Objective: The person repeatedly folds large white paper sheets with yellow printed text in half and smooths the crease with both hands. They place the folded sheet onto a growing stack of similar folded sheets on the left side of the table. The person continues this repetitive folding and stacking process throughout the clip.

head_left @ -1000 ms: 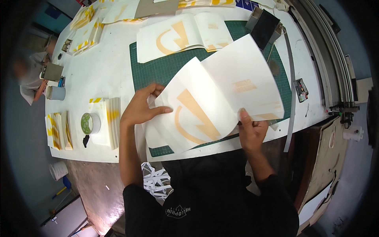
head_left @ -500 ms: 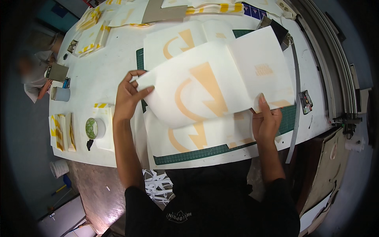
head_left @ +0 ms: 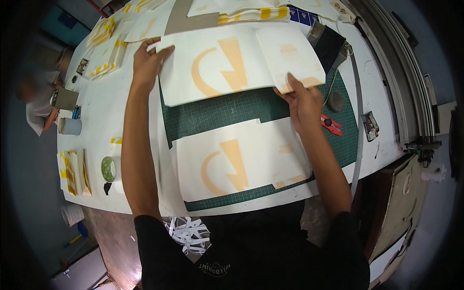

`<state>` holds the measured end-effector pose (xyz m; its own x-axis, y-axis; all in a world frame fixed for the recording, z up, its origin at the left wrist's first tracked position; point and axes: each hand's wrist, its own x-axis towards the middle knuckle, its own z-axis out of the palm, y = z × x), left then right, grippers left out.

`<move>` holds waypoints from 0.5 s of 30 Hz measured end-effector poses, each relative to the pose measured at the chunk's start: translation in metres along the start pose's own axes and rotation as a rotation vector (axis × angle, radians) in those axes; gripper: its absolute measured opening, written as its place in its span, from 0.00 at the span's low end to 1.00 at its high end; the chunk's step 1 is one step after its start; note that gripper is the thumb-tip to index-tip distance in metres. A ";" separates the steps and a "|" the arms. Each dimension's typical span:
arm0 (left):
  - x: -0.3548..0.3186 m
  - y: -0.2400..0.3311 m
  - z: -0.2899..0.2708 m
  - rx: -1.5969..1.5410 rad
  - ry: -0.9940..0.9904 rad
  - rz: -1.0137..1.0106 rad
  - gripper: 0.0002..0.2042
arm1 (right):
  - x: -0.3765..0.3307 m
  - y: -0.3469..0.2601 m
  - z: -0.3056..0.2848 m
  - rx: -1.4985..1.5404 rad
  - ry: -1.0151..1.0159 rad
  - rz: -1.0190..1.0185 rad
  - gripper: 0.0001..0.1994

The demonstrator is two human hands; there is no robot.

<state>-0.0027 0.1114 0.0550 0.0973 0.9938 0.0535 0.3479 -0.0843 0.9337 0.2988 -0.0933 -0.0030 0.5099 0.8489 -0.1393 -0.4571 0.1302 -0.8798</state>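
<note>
My left hand (head_left: 149,62) pinches the left edge of a white printed sheet (head_left: 263,60) between thumb and fingers. My right hand (head_left: 303,102) grips the same sheet at its near right edge, thumb on top. A pale orange arrow-like print and a fold line show on the sheet, which lies over the far part of a green cutting mat (head_left: 208,112). Closer to me, another white sheet (head_left: 263,154) with the same print rests on the mat. Whether more sheets lie beneath either one, I cannot tell.
Right of my right hand are a red cutter (head_left: 331,124), a round dark weight (head_left: 336,102) and a black block (head_left: 330,46). A tape roll (head_left: 110,168) and yellow-striped folded papers (head_left: 72,173) stand left. A long metal ruler (head_left: 358,116) borders the mat. Another person (head_left: 41,104) sits far left.
Both hands have carried the printed sheet away from me and slightly left, lowering it over the far sheet. The mat's middle, the nearer sheet and the red cutter have come into view.
</note>
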 end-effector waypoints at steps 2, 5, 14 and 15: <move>0.021 0.005 0.005 0.021 0.041 0.045 0.30 | 0.017 0.004 0.014 0.010 0.010 -0.011 0.17; 0.051 -0.009 0.004 0.321 0.109 0.193 0.33 | 0.051 0.031 0.020 -0.054 0.058 0.021 0.15; -0.053 -0.018 0.051 0.597 -0.002 0.688 0.27 | 0.062 0.063 0.035 -0.250 0.105 0.089 0.16; -0.076 -0.013 0.052 0.577 -0.045 0.693 0.25 | 0.060 0.058 0.038 -0.297 0.075 0.121 0.17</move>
<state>0.0342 0.0332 0.0205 0.4916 0.7037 0.5129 0.6100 -0.6986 0.3739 0.2746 -0.0152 -0.0453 0.5221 0.8075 -0.2745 -0.2905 -0.1342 -0.9474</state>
